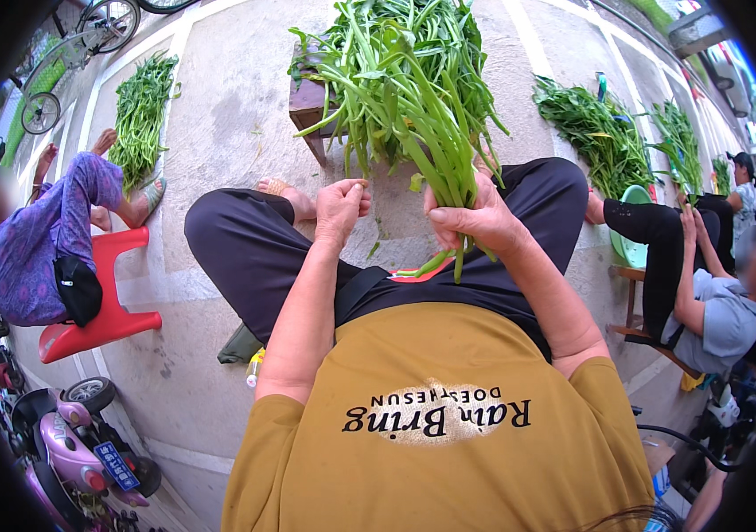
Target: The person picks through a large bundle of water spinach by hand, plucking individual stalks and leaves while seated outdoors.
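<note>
My right hand (478,216) grips the stems of a bunch of leafy greens (434,149) that look like water spinach. The cut stem ends stick out below my fist, over my lap. To the left, my left hand (341,211) is curled with thumb against fingers, apart from the bunch; no clear object shows in it. Beyond my hands, a larger pile of the same greens (411,33) covers most of a low dark wooden bench (308,100). The held bunch's leafy tops overlap that pile, so their border is hard to see.
At left, a person (32,233) sits on a red plastic stool (119,266) beside greens (142,120). Another person (717,312) sits at right near a green basin (630,229) and a heap of greens (597,136). A pink scooter (72,445) stands lower left.
</note>
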The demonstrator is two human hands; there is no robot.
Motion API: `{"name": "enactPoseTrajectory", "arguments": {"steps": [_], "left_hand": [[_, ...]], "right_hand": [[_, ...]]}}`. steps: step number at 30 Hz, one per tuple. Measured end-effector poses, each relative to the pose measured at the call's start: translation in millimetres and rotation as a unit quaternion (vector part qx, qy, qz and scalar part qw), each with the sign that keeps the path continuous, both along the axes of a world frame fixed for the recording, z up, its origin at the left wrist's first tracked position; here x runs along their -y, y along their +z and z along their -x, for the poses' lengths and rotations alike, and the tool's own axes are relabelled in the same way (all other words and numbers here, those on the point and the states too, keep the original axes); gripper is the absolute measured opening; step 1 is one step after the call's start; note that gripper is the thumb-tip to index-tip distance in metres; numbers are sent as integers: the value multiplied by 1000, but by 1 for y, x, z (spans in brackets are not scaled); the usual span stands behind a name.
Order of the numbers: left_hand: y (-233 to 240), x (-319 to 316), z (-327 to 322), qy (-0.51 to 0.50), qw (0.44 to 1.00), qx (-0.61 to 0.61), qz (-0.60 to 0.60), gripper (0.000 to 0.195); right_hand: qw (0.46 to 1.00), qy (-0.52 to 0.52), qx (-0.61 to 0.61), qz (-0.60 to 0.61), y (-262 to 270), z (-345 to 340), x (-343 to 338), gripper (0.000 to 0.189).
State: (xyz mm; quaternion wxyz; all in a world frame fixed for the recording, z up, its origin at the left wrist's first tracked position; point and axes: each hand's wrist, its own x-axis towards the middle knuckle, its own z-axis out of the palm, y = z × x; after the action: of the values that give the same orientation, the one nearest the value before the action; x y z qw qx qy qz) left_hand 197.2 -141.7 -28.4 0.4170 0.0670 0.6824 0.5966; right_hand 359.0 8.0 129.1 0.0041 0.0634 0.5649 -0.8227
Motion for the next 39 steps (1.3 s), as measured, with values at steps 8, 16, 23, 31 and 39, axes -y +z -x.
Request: {"name": "enactPoseTrajectory", "arguments": {"steps": [8, 16, 23, 31, 39], "left_hand": [[-7, -5, -13, -66, 995, -68, 27, 18], [-32, -6, -24, -186, 938, -273, 107, 21], [2, -9, -24, -179, 939, -268, 119, 18], [33, -21, -15, 129, 971, -82, -183, 36], [46, -30, -7, 67, 980, -61, -176, 27]], "right_hand": [[1000, 3, 11, 10, -2, 3, 0, 22], [1000, 7, 3, 12, -8, 3, -4, 23], [1000, 2, 8, 23, -9, 1, -4, 23], [1000, 15, 19, 7, -7, 1, -3, 20], [1000, 19, 8, 14, -5, 2, -1, 24]]}}
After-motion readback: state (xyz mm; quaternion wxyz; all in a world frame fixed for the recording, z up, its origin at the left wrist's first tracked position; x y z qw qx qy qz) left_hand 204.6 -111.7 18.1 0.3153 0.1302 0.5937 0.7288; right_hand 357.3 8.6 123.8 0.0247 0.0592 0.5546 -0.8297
